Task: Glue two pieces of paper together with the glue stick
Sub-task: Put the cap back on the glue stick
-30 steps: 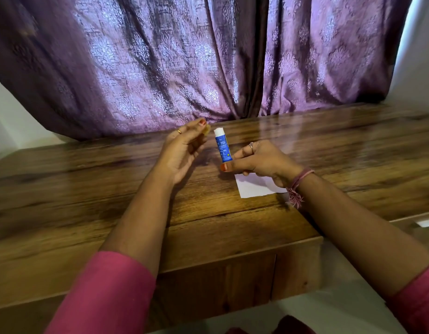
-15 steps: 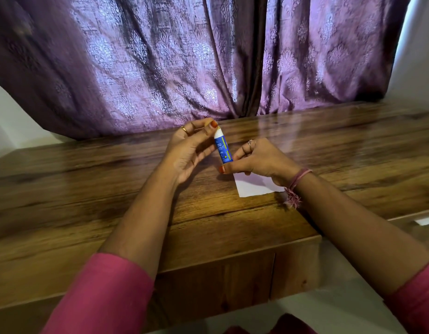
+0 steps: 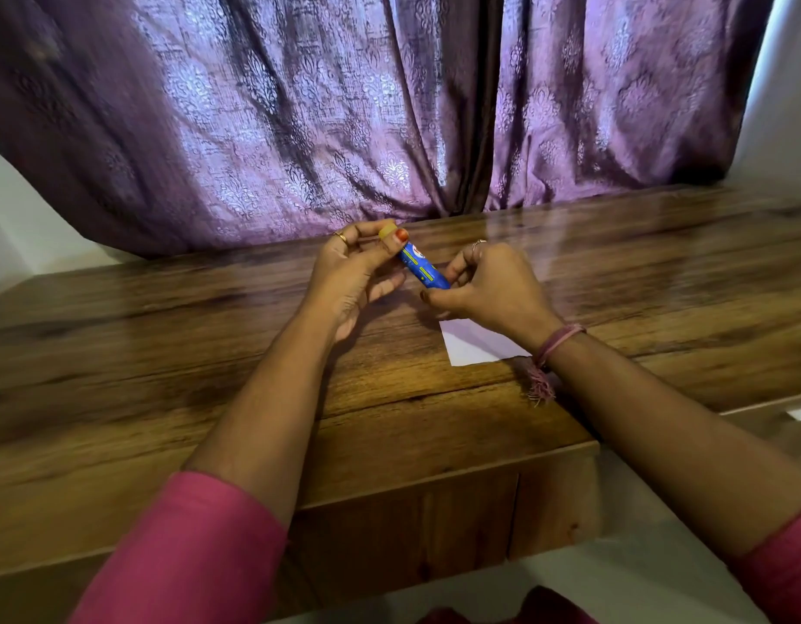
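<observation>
Both hands meet above the wooden worktop [image 3: 209, 353], just in front of the purple curtain [image 3: 299, 105]. The right hand [image 3: 493, 290] pinches the lower end of the blue glue stick [image 3: 423, 268] between thumb and curled fingers [image 3: 457, 270], holding it tilted with its top leaning toward the left hand [image 3: 353, 277]. The left hand's thumb and fingers are curled round the stick's top end, where a yellowish cap [image 3: 386, 230] shows between the fingertips. A white sheet of paper [image 3: 473, 346] lies flat on the worktop directly below the right hand, partly hidden by the wrist, which wears a pink thread bracelet [image 3: 554, 346]. Pink sleeves [image 3: 187, 547] cover both upper forearms.
</observation>
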The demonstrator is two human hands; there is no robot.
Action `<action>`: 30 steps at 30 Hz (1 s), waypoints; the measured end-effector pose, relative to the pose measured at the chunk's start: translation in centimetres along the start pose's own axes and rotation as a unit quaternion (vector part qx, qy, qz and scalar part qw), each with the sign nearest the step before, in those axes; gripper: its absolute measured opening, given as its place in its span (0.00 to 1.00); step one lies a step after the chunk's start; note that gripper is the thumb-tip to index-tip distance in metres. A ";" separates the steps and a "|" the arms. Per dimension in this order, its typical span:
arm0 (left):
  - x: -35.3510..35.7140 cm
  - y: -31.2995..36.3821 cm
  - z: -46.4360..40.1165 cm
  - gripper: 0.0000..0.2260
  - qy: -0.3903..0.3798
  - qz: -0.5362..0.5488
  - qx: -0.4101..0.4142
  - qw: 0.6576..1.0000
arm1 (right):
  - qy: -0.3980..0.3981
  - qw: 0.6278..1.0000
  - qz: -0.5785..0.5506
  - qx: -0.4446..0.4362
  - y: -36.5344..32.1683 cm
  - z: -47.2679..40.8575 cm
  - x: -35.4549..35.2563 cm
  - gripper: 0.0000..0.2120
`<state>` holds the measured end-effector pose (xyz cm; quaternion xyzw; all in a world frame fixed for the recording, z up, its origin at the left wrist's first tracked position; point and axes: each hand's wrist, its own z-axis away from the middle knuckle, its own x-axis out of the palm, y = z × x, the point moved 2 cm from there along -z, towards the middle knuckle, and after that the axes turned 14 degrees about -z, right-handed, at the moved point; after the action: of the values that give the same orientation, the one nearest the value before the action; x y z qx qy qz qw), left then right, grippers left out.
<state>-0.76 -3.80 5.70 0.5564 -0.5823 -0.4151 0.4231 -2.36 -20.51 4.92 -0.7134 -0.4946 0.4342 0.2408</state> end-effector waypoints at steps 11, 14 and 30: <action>0.2 -0.3 0.3 0.08 -0.025 0.036 -0.021 0.999 | 0.029 0.998 0.021 -0.043 -0.4 0.6 0.3 0.10; 0.5 -0.3 0.4 0.08 -0.030 0.028 -0.020 0.999 | 0.034 0.998 0.025 -0.040 -0.3 0.6 0.2 0.11; 1.7 0.0 0.8 0.14 -0.032 0.037 0.041 0.998 | -0.055 0.995 -0.080 0.016 0.3 -0.2 1.0 0.21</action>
<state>-1.58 -5.44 5.49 0.5377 -0.6320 -0.3929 0.3963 -1.91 -19.69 4.37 -0.6431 -0.5553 0.4597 0.2585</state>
